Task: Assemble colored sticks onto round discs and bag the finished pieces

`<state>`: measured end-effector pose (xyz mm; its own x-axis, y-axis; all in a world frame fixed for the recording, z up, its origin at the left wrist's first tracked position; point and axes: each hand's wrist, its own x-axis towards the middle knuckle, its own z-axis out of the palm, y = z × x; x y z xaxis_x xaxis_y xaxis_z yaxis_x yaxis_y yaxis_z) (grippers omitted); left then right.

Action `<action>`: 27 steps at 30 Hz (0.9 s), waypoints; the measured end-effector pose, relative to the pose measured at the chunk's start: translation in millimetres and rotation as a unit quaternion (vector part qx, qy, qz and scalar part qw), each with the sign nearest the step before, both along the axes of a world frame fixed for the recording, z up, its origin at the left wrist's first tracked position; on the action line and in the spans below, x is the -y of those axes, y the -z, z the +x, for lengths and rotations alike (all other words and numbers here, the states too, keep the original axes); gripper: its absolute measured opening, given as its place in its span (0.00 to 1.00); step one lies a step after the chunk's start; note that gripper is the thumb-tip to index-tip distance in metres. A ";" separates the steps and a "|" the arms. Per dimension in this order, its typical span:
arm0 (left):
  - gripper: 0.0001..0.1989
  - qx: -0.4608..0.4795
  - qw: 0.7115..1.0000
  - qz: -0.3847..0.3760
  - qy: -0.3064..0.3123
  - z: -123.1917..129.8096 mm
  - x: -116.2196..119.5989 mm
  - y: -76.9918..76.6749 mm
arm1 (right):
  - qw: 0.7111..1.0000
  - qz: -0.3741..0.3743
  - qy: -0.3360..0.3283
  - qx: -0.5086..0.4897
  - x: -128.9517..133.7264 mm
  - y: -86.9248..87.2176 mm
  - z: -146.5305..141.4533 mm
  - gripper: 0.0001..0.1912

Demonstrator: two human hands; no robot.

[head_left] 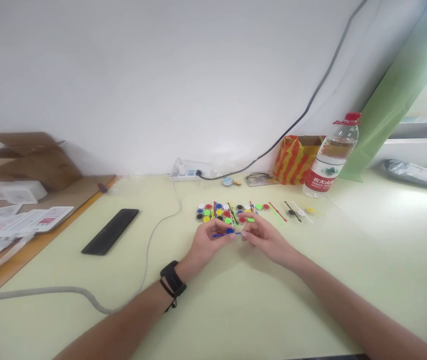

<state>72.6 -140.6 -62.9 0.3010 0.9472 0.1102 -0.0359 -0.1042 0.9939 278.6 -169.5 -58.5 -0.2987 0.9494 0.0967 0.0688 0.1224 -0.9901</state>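
My left hand (206,246), with a black watch on its wrist, pinches a blue arrow spinner (230,231) that has a round blue cap on a thin arrow. The thumb and fingers of my right hand (268,239) are closed at the arrow's right tip. Just beyond my hands lie several small round discs (206,219) in red, blue, black, yellow, white and green, with thin coloured arrows among them. Farther right rest a red arrow (278,212), a black arrow (292,211) and a yellow disc (310,210).
A black phone-like slab (110,231) and a grey cable (147,255) lie to the left. Cards (54,219) and a cardboard box (41,155) are farther left. At the back stand a power strip (187,172), a striped bag (292,162) and a water bottle (331,157).
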 end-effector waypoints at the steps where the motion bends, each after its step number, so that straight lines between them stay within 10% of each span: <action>1: 0.15 0.003 1.000 0.002 0.004 0.2 -0.2 1.1 | 1.000 0.013 0.014 0.005 -0.9 -1.2 1.3 0.23; 27: 0.14 0.011 0.995 -0.028 0.092 -1.6 2.3 0.6 | 0.986 0.124 0.072 0.085 -0.8 -8.1 5.3 0.13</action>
